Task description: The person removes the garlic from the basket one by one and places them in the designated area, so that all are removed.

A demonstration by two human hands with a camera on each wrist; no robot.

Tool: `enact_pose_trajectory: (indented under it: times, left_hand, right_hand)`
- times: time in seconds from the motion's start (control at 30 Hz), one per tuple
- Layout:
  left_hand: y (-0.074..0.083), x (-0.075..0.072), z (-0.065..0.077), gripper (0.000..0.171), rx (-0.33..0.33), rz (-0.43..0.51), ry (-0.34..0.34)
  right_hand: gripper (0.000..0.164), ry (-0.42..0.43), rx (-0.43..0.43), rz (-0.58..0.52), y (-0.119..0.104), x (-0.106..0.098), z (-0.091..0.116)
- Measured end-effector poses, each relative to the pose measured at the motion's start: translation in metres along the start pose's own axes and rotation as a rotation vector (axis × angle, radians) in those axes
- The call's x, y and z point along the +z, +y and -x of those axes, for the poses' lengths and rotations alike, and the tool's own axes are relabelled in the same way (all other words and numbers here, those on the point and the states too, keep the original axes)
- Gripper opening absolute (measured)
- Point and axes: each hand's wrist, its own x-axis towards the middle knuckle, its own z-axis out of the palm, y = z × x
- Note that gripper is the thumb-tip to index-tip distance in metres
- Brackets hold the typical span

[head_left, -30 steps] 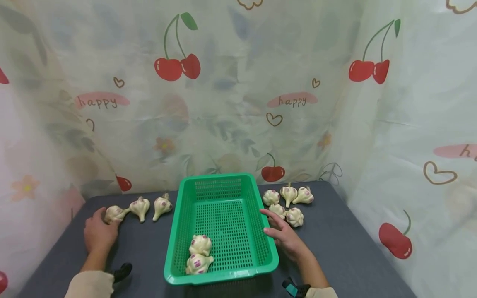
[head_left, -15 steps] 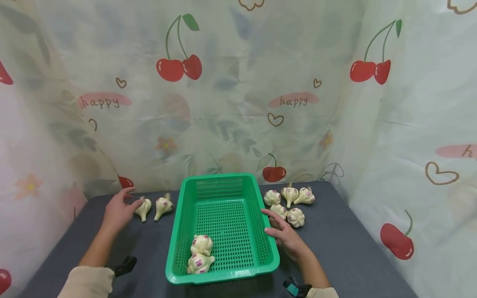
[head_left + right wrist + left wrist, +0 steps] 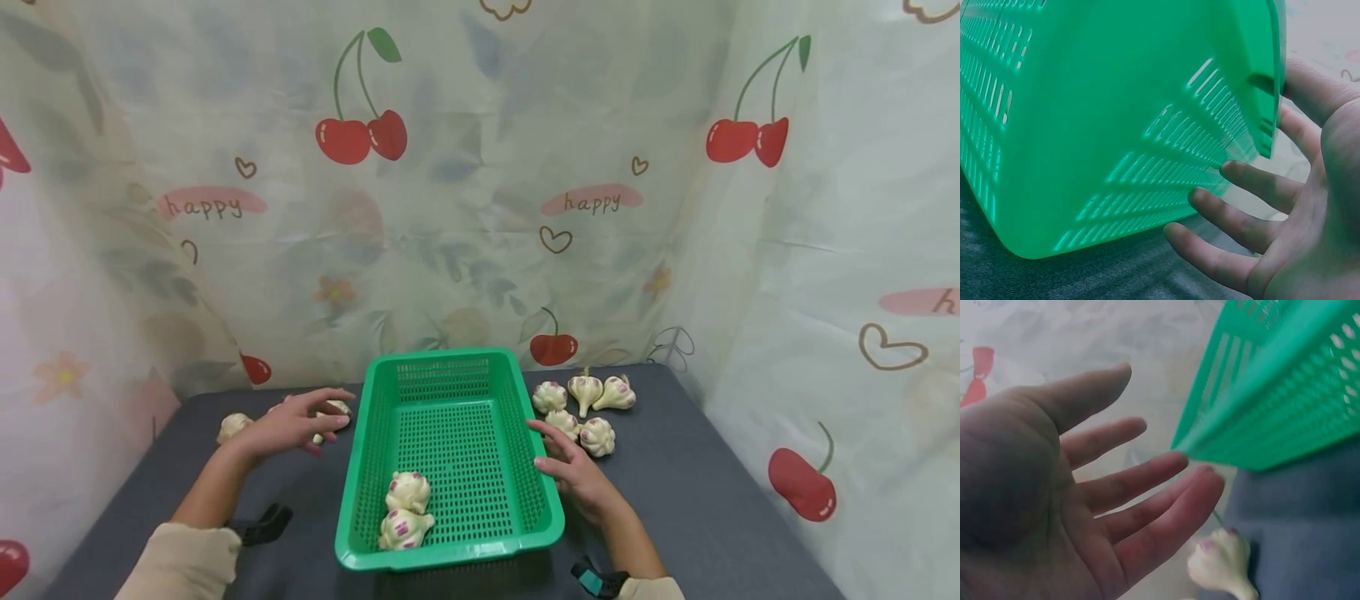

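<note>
My left hand [image 3: 292,425] hovers over the row of garlic bulbs left of the basket, fingers spread and holding nothing. One garlic bulb [image 3: 234,427] shows beside its wrist; another garlic bulb [image 3: 339,407] is partly covered by the fingers. The left wrist view shows the bare palm, with a garlic bulb [image 3: 1219,562] beyond the fingers. Against the right side of the green plastic basket [image 3: 448,550] lies my right hand [image 3: 581,483]. Its thumb and index finger rest on the rim, while its other fingers [image 3: 1235,219] extend loosely outside the wall.
Inside the basket, at its near left, sit two garlic bulbs [image 3: 405,529]. Several more, including a garlic bulb [image 3: 597,437], lie right of the basket. The dark table [image 3: 690,500] is bordered by a cherry-print curtain [image 3: 465,208] at the back and sides.
My left hand has left the far-left garlic bulb and swept right across the row to the bulb nearest the basket. My right hand stays on the rim.
</note>
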Motion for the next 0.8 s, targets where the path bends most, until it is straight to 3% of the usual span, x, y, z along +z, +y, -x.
enact_pose_trajectory:
  times: [0.33, 0.8]
  left_hand:
    - [0.033, 0.017, -0.015, 0.061, -0.075, 0.162, -0.222]
    - [0.059, 0.043, -0.048, 0.057, -0.165, 0.072, -0.300]
  right_hand:
    - [0.060, -0.009, -0.004, -0.009, 0.001, -0.001, -0.001]
    - [0.060, -0.002, 0.009, -0.015, -0.001, 0.001, 0.000]
